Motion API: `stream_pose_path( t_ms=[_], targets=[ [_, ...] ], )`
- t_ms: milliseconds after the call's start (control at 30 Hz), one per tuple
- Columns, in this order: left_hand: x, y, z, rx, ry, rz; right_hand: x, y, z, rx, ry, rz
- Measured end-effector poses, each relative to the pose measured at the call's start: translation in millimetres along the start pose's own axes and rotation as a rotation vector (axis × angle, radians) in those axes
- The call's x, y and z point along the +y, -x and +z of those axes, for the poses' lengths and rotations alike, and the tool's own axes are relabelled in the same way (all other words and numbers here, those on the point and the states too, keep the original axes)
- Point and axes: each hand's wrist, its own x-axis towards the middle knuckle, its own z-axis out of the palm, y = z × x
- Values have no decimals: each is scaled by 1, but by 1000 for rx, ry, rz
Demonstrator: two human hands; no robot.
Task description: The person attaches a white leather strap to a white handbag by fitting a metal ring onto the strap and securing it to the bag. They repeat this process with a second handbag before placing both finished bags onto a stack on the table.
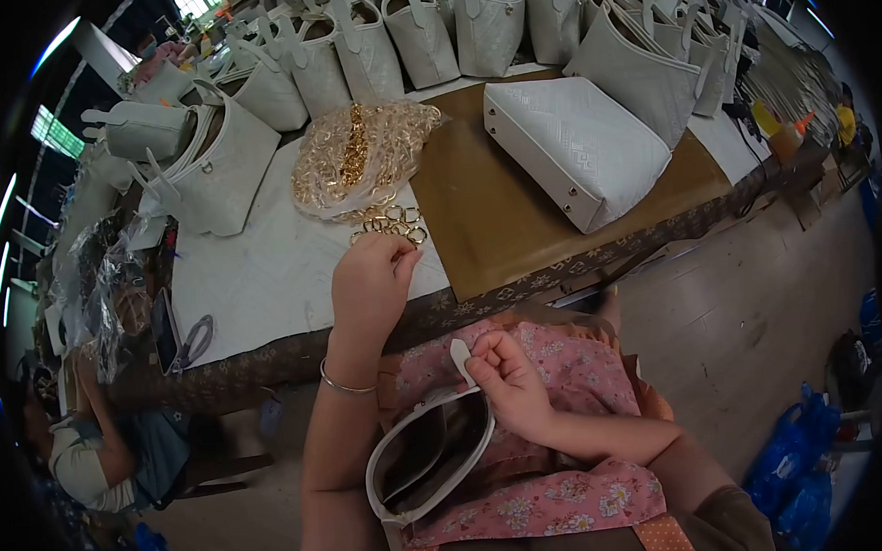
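Note:
My left hand (371,273) is over the white table top, its fingers bent together beside a small group of gold rings (400,219); whether anything is between the fingertips is hidden. Behind the rings lies a clear plastic bag of gold hardware (326,168). My right hand (508,375) pinches the pale strap tab (460,354) of an open white bag (382,472). That bag rests in my lap against a pink floral apron (580,368), its dark inside facing up.
Many white bags (418,43) stand along the back of the table. One white bag (582,144) lies on a brown sheet (468,216). A phone (166,329) and a grey cable (199,342) are at the left edge. Another person (98,462) sits at lower left.

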Motion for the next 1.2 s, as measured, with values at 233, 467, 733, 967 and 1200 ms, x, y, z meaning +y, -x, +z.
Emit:
stream_pose_path(
  t_ms=[233,467,733,967,1200],
  targets=[
    [-1,10,11,165,-185,6,2,0,3,-40,119,-122],
    [33,79,-4,-177,1164,-406,-4,1,3,8,540,-239],
    [28,100,-12,-245,1305,-377,-11,-3,5,-54,723,-349],
    [22,96,-15,-287,1228,-256,-12,-4,0,-106,685,-410],
    [23,93,-8,-346,1089,-190,-9,1,-7,-130,289,-26]
  ],
)
